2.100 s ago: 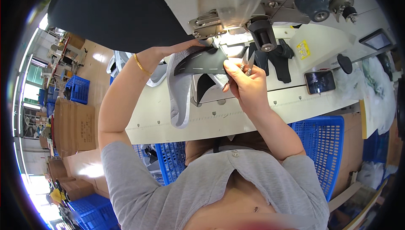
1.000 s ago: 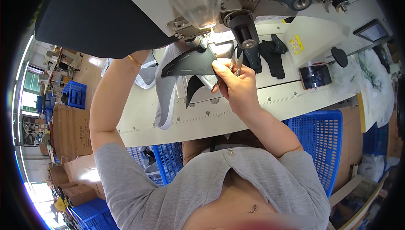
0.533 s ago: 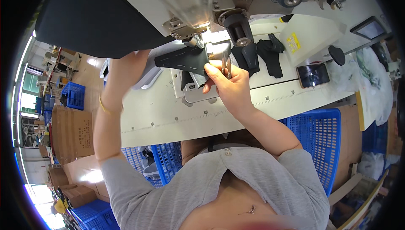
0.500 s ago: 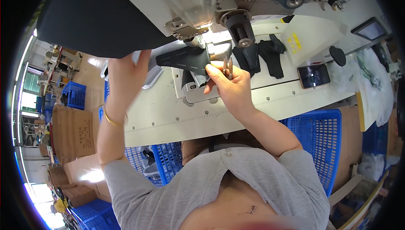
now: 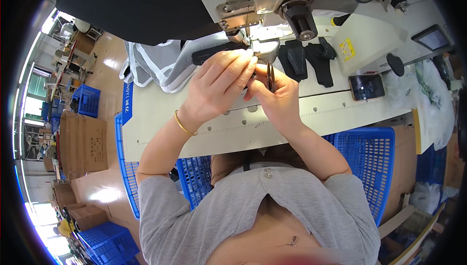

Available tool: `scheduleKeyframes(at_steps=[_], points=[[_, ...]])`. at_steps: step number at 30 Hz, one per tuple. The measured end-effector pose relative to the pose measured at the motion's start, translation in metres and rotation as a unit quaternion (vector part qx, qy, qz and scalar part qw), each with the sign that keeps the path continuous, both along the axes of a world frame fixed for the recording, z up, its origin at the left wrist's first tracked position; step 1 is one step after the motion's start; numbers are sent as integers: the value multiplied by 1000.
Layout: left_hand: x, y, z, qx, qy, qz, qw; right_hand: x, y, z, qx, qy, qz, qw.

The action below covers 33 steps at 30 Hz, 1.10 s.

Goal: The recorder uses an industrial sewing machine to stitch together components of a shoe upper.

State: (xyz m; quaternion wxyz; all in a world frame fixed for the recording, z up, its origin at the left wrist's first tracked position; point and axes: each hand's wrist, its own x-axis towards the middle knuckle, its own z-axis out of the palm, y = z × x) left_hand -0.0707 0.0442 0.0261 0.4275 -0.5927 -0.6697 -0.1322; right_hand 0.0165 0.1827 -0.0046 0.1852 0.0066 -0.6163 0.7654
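Note:
My left hand (image 5: 219,84) is closed in a pinch under the sewing machine's needle area, its fingertips beside those of my right hand (image 5: 276,102). What it pinches is hidden. A black fabric piece (image 5: 208,54) with a narrow end juts out behind my left fingers; its other end is covered. Dark thread snips (image 5: 271,78) are held in my right hand, blades pointing up and away. The right thumb and forefinger are bent toward the left fingertips. Just beyond both hands stand the machine's lit needle parts (image 5: 238,36).
Grey fabric with white edging (image 5: 163,65) lies at the table's left. Several black fabric pieces (image 5: 318,63) rest right of the needle, near a phone (image 5: 366,87). Blue baskets (image 5: 367,167) stand below the white table (image 5: 194,144). A large black panel (image 5: 136,7) overhangs the upper left.
My left hand has swung right and down from beside the black panel to meet my right hand. The black fabric piece is now mostly behind my fingers. The snips remain in my right hand.

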Motion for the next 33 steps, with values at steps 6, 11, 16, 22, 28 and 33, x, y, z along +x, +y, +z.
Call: scheduleKeyframes(at_steps=[6, 11, 16, 22, 28, 33], points=[[-5, 2, -1, 26, -32, -35, 999, -1, 2, -7, -22, -5, 8, 1000], [-4, -1, 2, 20, -46, -29, 998, 3, -2, -5, -94, -22, 34, 995], [-5, -2, 7, -2, -58, -31, 998, 4, -5, -2, -169, -25, 66, 983], [-7, 3, 15, -12, -38, -21, 999, -1, -3, 1, -176, -28, 68, 982], [-11, 5, 20, -21, -13, -9, 1000, -10, -3, 8, -196, -49, 57, 978], [-18, 6, 20, -16, 3, 6, 1000, -16, -3, 9, -170, -66, 44, 982]])
